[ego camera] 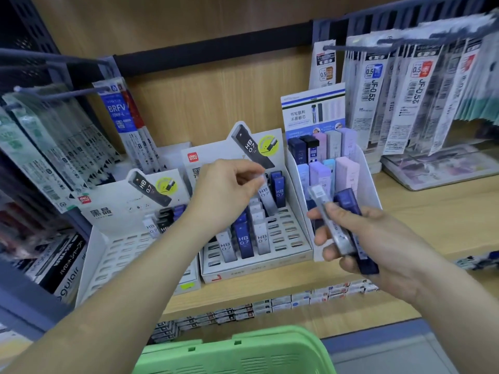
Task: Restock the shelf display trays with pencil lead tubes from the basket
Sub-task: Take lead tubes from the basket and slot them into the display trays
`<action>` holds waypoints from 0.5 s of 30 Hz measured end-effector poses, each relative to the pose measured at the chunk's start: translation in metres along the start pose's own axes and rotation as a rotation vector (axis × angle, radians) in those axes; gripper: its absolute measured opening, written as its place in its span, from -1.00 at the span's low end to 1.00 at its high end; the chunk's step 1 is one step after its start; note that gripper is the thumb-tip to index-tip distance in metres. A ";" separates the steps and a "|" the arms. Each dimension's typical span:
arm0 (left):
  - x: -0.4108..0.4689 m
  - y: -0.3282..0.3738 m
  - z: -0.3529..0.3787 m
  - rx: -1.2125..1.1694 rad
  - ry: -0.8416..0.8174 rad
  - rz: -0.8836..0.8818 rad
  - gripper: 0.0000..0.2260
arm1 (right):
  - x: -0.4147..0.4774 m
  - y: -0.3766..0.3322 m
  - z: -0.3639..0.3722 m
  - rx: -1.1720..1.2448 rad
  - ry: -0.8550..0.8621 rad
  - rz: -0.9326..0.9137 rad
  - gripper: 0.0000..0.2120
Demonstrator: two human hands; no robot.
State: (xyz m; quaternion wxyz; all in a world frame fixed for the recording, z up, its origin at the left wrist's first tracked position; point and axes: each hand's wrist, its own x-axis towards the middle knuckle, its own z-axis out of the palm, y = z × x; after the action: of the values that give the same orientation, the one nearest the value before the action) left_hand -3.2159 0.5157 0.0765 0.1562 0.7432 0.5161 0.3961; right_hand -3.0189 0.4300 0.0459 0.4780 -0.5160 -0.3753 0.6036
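Right of the tray, my right hand curls round tubes, likely light and slick; I'd pinch each mid-body. Above it, my left hand pinches, on what I can't tell

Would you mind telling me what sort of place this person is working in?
Most likely a stationery shop aisle: HB 0.7 pencil lead tubes stand in a slotted display tray, packaged pen refills hang from pegs, and a green basket sits below.

Wood-grain shelf, matching back panel (dark peg rail above); grey floor.
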 end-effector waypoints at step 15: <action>0.017 0.005 0.013 0.027 -0.109 -0.023 -0.90 | 0.011 0.000 -0.010 0.167 0.045 0.015 -0.76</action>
State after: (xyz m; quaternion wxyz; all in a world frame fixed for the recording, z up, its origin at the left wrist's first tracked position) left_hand -3.1998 0.5312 0.0786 0.1785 0.7596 0.5209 0.3461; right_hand -3.0089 0.4399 0.0407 0.5230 -0.4909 -0.3089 0.6246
